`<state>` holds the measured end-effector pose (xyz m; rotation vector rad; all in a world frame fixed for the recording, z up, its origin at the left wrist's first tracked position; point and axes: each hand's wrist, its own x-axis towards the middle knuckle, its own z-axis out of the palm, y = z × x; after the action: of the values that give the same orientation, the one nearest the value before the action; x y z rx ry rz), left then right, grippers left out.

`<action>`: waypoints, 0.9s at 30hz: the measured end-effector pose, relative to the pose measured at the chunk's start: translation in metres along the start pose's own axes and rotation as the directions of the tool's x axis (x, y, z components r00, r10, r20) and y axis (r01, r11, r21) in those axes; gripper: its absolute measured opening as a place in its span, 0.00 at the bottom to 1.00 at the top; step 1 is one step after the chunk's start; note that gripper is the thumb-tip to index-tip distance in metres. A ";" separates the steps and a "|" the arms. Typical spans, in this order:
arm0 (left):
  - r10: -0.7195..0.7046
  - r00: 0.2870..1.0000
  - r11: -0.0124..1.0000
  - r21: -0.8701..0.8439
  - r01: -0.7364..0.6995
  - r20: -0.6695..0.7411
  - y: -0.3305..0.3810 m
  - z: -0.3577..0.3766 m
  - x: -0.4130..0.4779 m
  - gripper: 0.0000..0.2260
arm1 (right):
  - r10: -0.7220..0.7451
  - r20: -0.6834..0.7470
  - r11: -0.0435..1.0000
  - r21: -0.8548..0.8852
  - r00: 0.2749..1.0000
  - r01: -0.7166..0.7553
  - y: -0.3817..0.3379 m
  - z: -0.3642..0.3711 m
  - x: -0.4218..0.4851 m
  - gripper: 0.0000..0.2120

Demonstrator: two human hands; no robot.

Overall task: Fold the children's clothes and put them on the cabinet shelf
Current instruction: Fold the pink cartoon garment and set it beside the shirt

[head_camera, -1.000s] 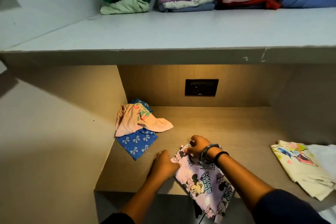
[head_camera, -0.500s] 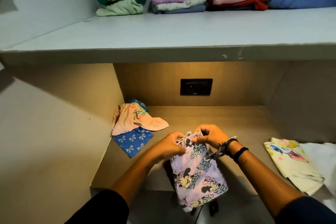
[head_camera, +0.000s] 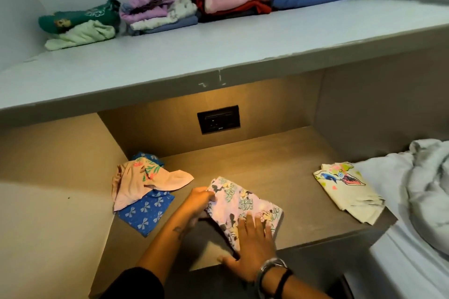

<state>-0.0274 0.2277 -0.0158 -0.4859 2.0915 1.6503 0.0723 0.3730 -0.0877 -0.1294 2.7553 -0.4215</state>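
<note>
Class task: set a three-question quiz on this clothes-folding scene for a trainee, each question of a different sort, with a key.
1. True or false: the right hand lies flat on the lilac cartoon-print garment, while the left hand grips its edge.
2. Which lies on top of the blue bow-print garment? A the peach floral garment; B a shoe; C a book.
3. Fill in: the folded piles sit on the ___ shelf.
Key: 1 true; 2 A; 3 upper.
</note>
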 end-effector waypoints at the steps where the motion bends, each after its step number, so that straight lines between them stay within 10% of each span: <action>1: -0.042 0.999 0.999 -0.009 0.041 -0.032 -0.006 -0.009 0.000 0.05 | -0.046 0.002 0.997 -0.064 0.999 0.046 0.002 0.000 0.006 0.50; 9: -0.174 0.977 0.978 -0.133 0.158 -0.122 -0.073 -0.015 -0.034 0.06 | -0.144 0.068 0.965 -0.211 0.987 0.155 0.051 -0.058 0.036 0.32; 17: 0.260 0.880 0.961 0.190 -0.198 -0.398 -0.054 0.014 -0.046 0.12 | -0.386 0.011 0.916 -0.113 0.922 0.385 0.024 -0.017 0.046 0.31; 20: 0.383 0.829 0.907 0.338 -0.253 -0.408 -0.042 0.033 -0.053 0.14 | -0.419 0.008 0.892 0.192 0.908 0.410 0.028 -0.026 0.048 0.23; 23: 0.478 0.799 0.833 0.477 -0.280 -0.365 -0.033 0.063 -0.054 0.19 | -0.310 -0.016 0.433 0.888 0.950 0.156 0.032 -0.042 0.043 0.18; 25: 0.543 0.784 0.744 0.605 -0.282 -0.301 -0.028 0.084 -0.051 0.21 | -0.058 0.034 -0.084 0.996 0.998 -0.039 0.039 -0.050 0.045 0.16; 27: 0.563 0.808 0.619 0.737 -0.270 -0.176 -0.028 0.101 -0.048 0.21 | -0.020 0.123 -0.314 0.942 0.992 -0.123 0.046 -0.055 0.052 0.24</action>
<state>0.0397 0.3196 -0.0332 -0.0471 3.1063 0.8442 0.0023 0.4249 -0.0696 0.4251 1.2431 -2.4304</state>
